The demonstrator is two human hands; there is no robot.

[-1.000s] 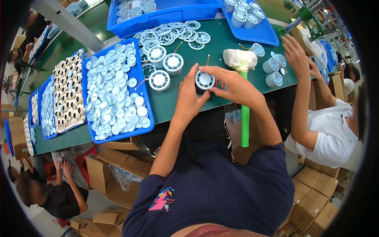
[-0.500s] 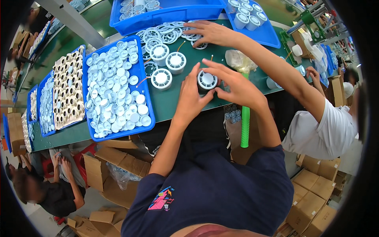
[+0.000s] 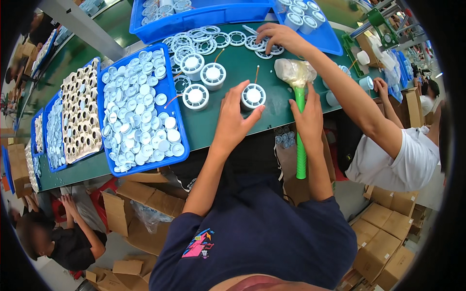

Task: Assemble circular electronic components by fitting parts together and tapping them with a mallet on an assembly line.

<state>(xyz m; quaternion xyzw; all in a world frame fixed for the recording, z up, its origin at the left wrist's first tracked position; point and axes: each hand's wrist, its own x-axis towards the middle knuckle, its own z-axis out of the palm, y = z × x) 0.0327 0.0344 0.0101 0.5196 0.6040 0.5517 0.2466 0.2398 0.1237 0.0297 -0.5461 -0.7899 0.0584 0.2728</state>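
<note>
My left hand (image 3: 235,114) curls around a round white plastic housing (image 3: 253,96) with a slotted top, its fingers on the left side and its thumb at the near right. The housing stands upright on the green table, and an orange wire sticks up behind it. My right hand (image 3: 309,116) is at the green handle of a mallet (image 3: 300,155), thumb across it and index finger stretched along the right; the other fingers are hidden. The mallet's head (image 3: 295,72), wrapped in clear plastic, rests on the table. Left of my left hand stand similar housings (image 3: 195,97) with wires.
A blue tray (image 3: 180,145) of small pale-blue caps is at left, beside an egg-carton tray (image 3: 80,111). Slotted rings (image 3: 205,46) lie at the back, where a co-worker's hand (image 3: 281,39) reaches in from the right. Behind are a blue bin (image 3: 204,24) and a tray (image 3: 332,43) of cups.
My right hand has left the housing and moved right to the mallet handle. My left hand stays at the housing. The co-worker's hand has shifted right over the rings.
</note>
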